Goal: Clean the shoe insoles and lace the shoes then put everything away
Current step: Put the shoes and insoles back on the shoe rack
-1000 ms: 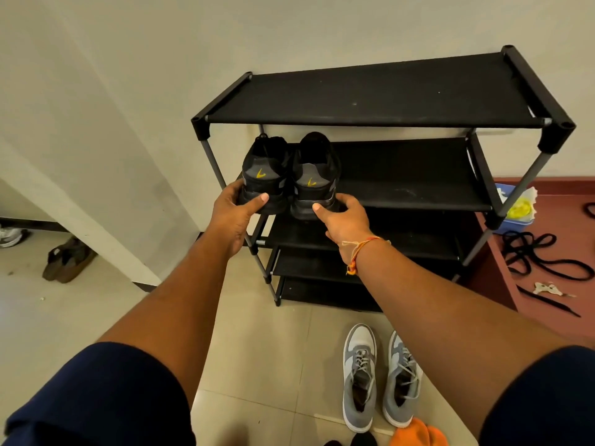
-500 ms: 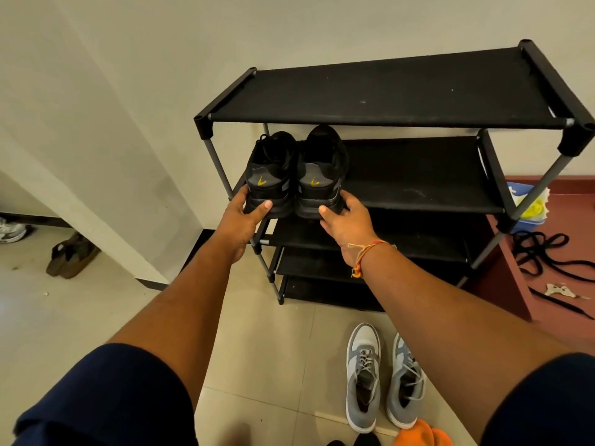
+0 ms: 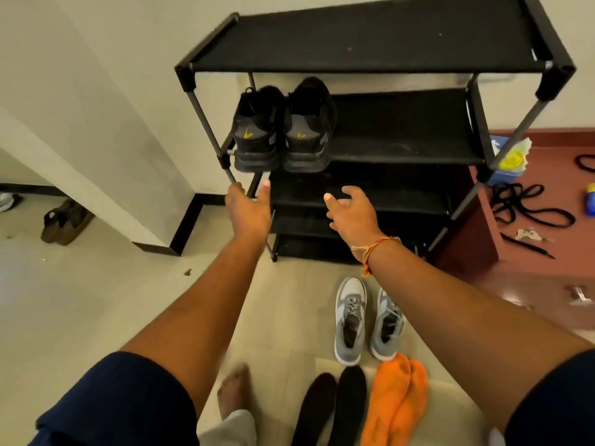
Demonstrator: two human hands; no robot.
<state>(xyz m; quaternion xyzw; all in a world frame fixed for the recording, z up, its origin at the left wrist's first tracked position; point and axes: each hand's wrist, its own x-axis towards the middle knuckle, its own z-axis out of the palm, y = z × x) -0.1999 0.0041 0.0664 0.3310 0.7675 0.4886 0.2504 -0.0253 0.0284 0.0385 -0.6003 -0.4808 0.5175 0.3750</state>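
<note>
Two black shoes (image 3: 283,130) with yellow heel marks stand side by side at the left end of the second shelf of a black shoe rack (image 3: 402,149), heels toward me. My left hand (image 3: 248,209) hovers just below them, fingers relaxed, holding nothing. My right hand (image 3: 352,214) is also empty and loose, in front of the third shelf. A pair of grey-and-white sneakers (image 3: 367,320) stands on the tiled floor below. Beside my bare foot lie two black insoles (image 3: 331,407) and two orange insoles (image 3: 397,400).
Black laces (image 3: 528,207) lie on the red-brown floor to the right, near a blue box with a yellow cloth (image 3: 510,159). Brown sandals (image 3: 66,220) sit at the left by a slanted white wall.
Both hands have let go of the black shoes and pulled back downward; the shoes now stand alone on the second shelf. The camera has tilted down, showing the insoles.
</note>
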